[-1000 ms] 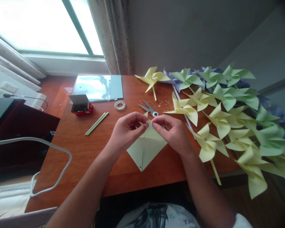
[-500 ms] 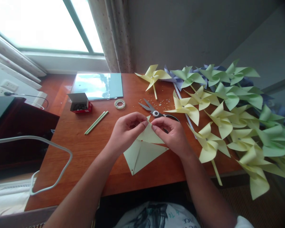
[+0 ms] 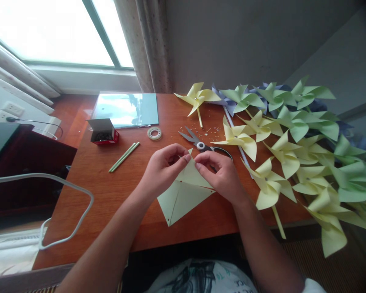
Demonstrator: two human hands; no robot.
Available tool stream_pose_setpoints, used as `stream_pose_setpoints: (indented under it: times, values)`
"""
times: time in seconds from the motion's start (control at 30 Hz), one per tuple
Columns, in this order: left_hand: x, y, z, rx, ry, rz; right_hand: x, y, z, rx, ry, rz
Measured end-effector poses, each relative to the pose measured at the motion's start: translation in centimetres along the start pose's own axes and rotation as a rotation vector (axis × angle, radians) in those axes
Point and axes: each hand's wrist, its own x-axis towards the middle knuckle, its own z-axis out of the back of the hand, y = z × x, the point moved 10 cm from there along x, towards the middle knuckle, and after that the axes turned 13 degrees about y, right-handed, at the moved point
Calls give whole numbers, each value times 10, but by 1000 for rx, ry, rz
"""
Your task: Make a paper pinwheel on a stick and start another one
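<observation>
A pale green paper sheet (image 3: 187, 199), slit along its diagonals and punched with small holes at corners and centre, lies at the table's front. My left hand (image 3: 167, 165) pinches its upper corner between thumb and forefinger. Close beside it, my right hand (image 3: 218, 169) has its thumb and forefinger pressed together at the same part of the paper; whether anything small is between those fingertips is hidden. Just beyond the right hand lie open scissors (image 3: 200, 145), their handles partly covered by that hand.
Yellow pinwheels (image 3: 268, 183) and green pinwheels (image 3: 299, 122) crowd the right side. Paper scraps (image 3: 205, 133) lie past the scissors. At left are a tape roll (image 3: 154, 133), two green sticks (image 3: 124, 157), a small red box (image 3: 104, 132) and a shiny packet (image 3: 126, 110). A white cable (image 3: 88, 199) crosses the left edge.
The paper's lower part has shifted very slightly left. Both hands keep nearly the same place and pinch.
</observation>
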Motion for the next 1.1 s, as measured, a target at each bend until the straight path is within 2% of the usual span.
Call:
stream_pose_setpoints:
  times: [0.17,0.27,0.43,0.6,0.8,0.97,1.1]
  values:
    - [0,2,-3,-80,27,5,0,-4,-2,21,15,-29]
    - [-1,0,2,-132,-18,-8,0,-9,0,48,4,-61]
    - [-7,-10,32,-126,-197,-85,-1,-21,6,-5,-48,-145]
    - [-19,-24,69,-47,-398,-184,0,-21,17,-207,-132,-152]
    - [-37,-38,98,276,-528,-149,-1,-23,26,-367,-191,-156]
    - [-63,-45,125,834,-660,15,-4,-26,32,-406,-216,-181]
    - [-75,-49,141,1166,-730,105,-5,-27,36,-401,-226,-199]
